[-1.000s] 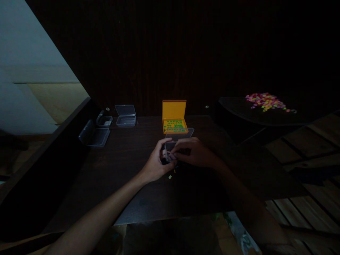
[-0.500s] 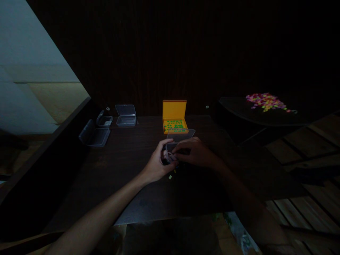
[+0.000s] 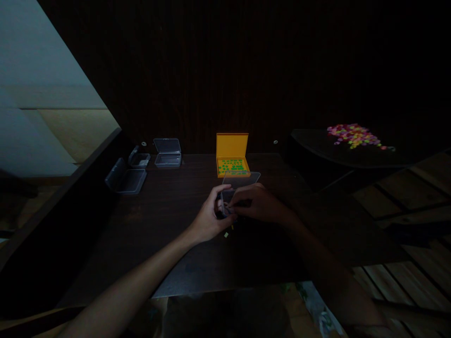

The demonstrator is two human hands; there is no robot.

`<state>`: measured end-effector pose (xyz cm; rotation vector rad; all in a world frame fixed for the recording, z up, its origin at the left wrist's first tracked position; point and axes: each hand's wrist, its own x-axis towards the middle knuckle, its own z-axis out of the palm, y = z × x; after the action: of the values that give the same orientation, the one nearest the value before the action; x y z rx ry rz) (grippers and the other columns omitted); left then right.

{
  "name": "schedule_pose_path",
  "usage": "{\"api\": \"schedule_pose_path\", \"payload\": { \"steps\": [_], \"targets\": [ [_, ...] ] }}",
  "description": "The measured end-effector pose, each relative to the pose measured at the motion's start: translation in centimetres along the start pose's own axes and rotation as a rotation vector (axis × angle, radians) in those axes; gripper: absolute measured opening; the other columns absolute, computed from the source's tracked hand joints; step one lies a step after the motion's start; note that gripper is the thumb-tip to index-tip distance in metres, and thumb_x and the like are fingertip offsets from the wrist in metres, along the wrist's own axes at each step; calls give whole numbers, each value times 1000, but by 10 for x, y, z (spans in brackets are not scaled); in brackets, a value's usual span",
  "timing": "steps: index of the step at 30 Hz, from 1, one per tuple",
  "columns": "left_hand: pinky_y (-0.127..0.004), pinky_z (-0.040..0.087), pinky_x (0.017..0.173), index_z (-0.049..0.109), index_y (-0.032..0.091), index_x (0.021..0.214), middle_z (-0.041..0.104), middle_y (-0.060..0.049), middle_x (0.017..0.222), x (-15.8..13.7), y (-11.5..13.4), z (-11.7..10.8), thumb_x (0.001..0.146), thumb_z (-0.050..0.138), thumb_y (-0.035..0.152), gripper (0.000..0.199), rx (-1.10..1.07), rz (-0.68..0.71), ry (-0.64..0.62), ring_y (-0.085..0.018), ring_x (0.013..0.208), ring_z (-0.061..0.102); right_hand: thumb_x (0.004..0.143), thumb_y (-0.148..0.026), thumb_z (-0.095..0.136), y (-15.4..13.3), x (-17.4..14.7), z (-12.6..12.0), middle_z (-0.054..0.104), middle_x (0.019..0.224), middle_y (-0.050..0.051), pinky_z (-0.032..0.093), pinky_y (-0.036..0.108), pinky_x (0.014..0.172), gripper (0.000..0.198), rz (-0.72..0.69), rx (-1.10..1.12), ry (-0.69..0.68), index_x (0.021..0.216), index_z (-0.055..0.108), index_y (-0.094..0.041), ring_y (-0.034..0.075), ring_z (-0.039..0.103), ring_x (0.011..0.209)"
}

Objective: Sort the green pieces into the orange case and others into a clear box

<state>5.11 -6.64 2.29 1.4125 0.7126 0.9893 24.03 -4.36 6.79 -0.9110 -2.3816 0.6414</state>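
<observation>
My left hand (image 3: 210,219) grips a clear plastic box (image 3: 243,178) by its left side, fingers wrapped round the wall and thumb along the near edge. The lid of this box stands raised at the far side. My right hand (image 3: 255,202) reaches into the box with its fingers pinched together; what they hold, if anything, is too dark to make out. A small pale square piece (image 3: 226,234) lies on the table just below the hands. Beside it is a tiny yellow piece (image 3: 232,226). Directly behind the box stands an open yellow case (image 3: 232,145) with green pieces or markings inside.
Several open clear boxes stand at the left: one near the back (image 3: 168,159), a larger one (image 3: 131,182) by the side panel. A heap of pink, red and yellow bits (image 3: 354,135) lies on a dark shelf at right. A dark panel (image 3: 193,70) rises behind the table.
My right fingers have shifted slightly within the clear box. The left hand keeps its grip, and the whole view has moved only a little.
</observation>
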Motion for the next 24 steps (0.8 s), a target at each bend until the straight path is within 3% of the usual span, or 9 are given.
{"api": "schedule_pose_path", "payload": {
  "steps": [7,16,24],
  "targets": [
    [-33,54,88,41,23,134,53,-10,134,0,2,1,73,74,15,70,18,13,9,-19,98,66,80,-16,71,2,0,1,74,82,3,45,23,66,4,-9,-6,-12,81,74,-18,15,68,73],
    [-29,53,79,38,21,135,63,-6,110,0,4,1,73,73,17,71,15,-23,-2,-14,83,65,81,-18,71,0,0,0,68,80,3,41,24,66,2,5,-54,0,81,73,-17,14,62,72],
    [-31,54,83,38,22,135,62,-7,114,0,2,1,75,72,16,70,12,0,-13,-17,90,66,80,-19,73,-3,0,0,61,80,2,38,24,65,4,11,-86,23,84,73,-16,14,58,73]
  ]
}}
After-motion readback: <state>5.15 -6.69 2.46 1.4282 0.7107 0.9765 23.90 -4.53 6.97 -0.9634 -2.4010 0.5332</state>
